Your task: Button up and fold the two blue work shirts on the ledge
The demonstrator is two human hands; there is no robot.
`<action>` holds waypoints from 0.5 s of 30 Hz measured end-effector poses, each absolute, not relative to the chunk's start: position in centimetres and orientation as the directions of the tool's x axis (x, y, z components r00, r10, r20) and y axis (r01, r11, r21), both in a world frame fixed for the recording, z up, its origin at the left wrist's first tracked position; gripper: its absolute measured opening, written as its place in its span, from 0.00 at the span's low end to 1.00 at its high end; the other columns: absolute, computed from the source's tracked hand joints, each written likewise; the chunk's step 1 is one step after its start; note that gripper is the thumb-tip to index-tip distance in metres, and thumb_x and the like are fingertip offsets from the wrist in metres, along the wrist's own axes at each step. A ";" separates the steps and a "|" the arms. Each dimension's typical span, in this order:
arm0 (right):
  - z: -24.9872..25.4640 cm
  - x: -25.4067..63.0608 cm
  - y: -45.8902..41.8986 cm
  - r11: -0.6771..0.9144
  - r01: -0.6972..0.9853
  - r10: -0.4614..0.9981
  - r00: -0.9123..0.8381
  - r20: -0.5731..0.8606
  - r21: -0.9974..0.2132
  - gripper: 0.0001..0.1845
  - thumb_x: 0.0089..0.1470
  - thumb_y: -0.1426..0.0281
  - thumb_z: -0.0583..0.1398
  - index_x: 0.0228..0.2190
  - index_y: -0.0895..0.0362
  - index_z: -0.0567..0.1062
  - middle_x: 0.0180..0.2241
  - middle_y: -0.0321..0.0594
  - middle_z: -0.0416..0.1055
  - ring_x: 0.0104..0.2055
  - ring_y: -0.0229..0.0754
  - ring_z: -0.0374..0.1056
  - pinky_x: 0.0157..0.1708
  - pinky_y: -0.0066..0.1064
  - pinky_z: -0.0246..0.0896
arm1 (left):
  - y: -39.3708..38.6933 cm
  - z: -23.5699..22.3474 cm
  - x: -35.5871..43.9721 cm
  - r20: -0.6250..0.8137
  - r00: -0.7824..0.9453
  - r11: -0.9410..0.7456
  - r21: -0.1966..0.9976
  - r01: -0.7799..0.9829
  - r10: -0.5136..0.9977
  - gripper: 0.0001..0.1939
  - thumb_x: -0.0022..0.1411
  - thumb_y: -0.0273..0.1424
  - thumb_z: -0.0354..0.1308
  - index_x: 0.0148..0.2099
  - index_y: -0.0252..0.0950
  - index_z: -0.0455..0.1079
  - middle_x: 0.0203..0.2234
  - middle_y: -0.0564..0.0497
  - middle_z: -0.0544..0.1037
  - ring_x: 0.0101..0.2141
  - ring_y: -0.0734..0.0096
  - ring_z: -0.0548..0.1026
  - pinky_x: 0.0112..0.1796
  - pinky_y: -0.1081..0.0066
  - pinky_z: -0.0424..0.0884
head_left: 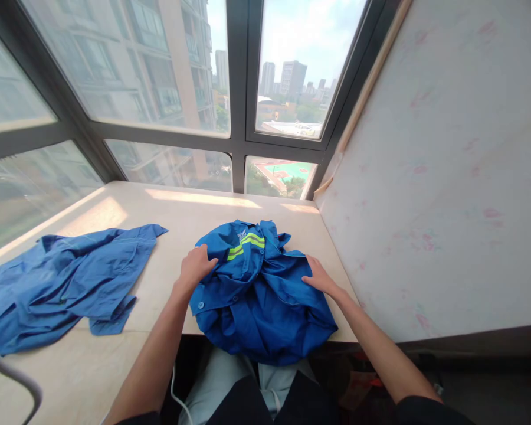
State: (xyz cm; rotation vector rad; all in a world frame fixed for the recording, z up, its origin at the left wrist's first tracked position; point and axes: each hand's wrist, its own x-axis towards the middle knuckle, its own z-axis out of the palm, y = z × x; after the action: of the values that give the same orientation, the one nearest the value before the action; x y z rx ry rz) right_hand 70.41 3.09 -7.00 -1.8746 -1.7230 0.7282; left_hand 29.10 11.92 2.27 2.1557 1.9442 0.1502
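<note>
A bright blue work jacket [265, 307] lies crumpled in front of me, its lower part hanging over the table's front edge above my lap. Its chest carries a yellow-green reflective stripe [252, 239], and buttons show along the front and on a cuff. My left hand [197, 264] grips the jacket's left side, thumb on top and other fingers partly hidden. On the opposite side, my right hand [318, 275] holds the cloth near its edge, fingers curled around it.
A second, duller blue garment [75, 277] is spread on the light tabletop [172, 236] at left. A grey curved tube [15, 378] pokes in at lower left. Framed windows [239, 141] rise behind the table; a patterned wall [433, 177] bounds the right. A white cable [173, 389] hangs below.
</note>
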 end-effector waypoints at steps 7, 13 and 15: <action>-7.5 70.9 4.1 -0.298 0.613 0.933 0.350 -0.087 -0.732 0.43 0.42 0.68 0.62 0.61 0.59 0.62 0.56 0.52 0.65 0.59 0.58 0.60 0.61 0.48 0.51 | 12.8 -0.8 27.3 -0.182 -0.048 0.113 0.367 0.923 0.982 0.41 0.54 0.42 0.61 0.64 0.26 0.57 0.55 0.27 0.69 0.53 0.40 0.71 0.47 0.55 0.69; -5.6 72.1 3.9 -0.385 0.358 0.911 0.296 -0.288 -0.851 0.27 0.39 0.64 0.62 0.44 0.59 0.77 0.32 0.41 0.77 0.35 0.48 0.72 0.38 0.39 0.68 | 16.0 1.5 26.4 -0.247 0.028 0.214 0.885 0.414 0.969 0.21 0.46 0.41 0.63 0.39 0.30 0.74 0.32 0.42 0.80 0.35 0.56 0.78 0.36 0.64 0.73; -4.2 73.0 4.1 -0.351 0.278 0.911 0.323 -0.257 -0.894 0.25 0.39 0.63 0.61 0.41 0.60 0.78 0.32 0.42 0.78 0.34 0.47 0.72 0.36 0.36 0.68 | 17.2 3.4 26.6 -0.202 -0.060 0.207 0.975 0.082 0.977 0.21 0.42 0.38 0.66 0.38 0.30 0.74 0.26 0.47 0.78 0.28 0.64 0.76 0.30 0.68 0.73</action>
State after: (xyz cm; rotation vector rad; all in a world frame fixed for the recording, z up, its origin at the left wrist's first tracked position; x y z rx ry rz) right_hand 73.04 4.12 -4.22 -1.8167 -1.0576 1.0338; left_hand 26.59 17.23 3.41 1.0926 1.4019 1.0486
